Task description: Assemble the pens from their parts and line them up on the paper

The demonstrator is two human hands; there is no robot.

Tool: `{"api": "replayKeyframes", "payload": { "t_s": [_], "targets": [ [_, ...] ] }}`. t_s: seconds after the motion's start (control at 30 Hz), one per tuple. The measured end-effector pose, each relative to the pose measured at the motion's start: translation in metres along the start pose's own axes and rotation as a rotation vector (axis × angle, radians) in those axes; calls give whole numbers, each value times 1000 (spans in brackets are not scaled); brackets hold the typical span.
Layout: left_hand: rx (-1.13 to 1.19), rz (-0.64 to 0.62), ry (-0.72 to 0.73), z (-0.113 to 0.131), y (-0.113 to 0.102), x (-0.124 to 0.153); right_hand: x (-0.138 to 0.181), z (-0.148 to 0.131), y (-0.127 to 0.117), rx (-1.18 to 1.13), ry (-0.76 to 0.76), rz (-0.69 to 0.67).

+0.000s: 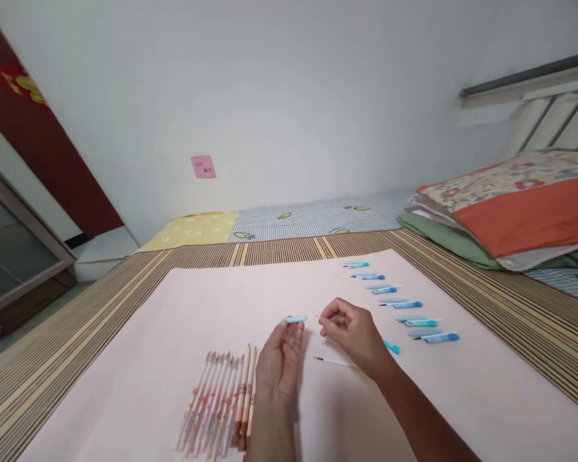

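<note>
My left hand [280, 360] holds a small pale blue pen cap [296, 318] at its fingertips, above a pale pink sheet [139, 359]. My right hand [349, 330] is closed in a pinch a short way to the right of the cap; what it pinches is too thin to make out. A thin pen refill [332, 362] lies on the sheet under my right wrist, with a blue pen part [392, 347] just behind the hand. A fan of several pink pen barrels [221, 404] lies to the left of my left forearm.
A row of several blue pen parts [404, 304] runs diagonally at the right of the sheet. A striped mat [48, 359] surrounds the sheet. Folded bedding with an orange pillow [515, 205] is at the far right. A pink note [203, 166] sticks on the white wall.
</note>
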State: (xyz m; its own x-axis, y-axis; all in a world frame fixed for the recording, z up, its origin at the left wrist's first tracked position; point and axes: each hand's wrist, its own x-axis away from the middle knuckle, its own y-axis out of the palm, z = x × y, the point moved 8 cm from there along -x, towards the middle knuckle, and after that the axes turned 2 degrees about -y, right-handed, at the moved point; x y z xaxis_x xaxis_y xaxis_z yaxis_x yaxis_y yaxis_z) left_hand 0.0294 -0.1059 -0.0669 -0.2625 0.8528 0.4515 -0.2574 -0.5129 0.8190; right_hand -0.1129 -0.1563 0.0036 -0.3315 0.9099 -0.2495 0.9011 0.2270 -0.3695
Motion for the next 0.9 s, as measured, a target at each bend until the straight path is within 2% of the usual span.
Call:
{"api": "replayKeyframes", "payload": {
  "t_s": [0.1, 0.2, 0.4, 0.5, 0.6, 0.67, 0.77, 0.83, 0.9],
  "targets": [
    [-9, -10, 1, -2, 1, 1, 6, -19, 0, -151, -37, 40],
    [-14, -12, 13, -3, 2, 0, 6, -33, -1, -40, -113, 39],
    [-39, -37, 27, -3, 4, 1, 6, -52, -2, 293, -372, 51],
    [-61, -75, 51, -1, 7, 3, 6, -58, 4, 412, -440, 30],
    [18, -40, -25, -6, 6, 2, 7, -65, 8, 425, -481, -25],
    [80, -6, -98, -10, 4, 3, 7, -68, 3, 364, -481, -22],
    [122, 0, -167, -10, 5, 4, 11, -60, -18, 281, -389, 33],
    [192, -12, -218, -11, 6, 5, 18, -40, -28, 329, -279, 13],
    [267, -30, -252, -11, 8, 6, 29, -11, -27, 467, -159, -95]
  ]
}}
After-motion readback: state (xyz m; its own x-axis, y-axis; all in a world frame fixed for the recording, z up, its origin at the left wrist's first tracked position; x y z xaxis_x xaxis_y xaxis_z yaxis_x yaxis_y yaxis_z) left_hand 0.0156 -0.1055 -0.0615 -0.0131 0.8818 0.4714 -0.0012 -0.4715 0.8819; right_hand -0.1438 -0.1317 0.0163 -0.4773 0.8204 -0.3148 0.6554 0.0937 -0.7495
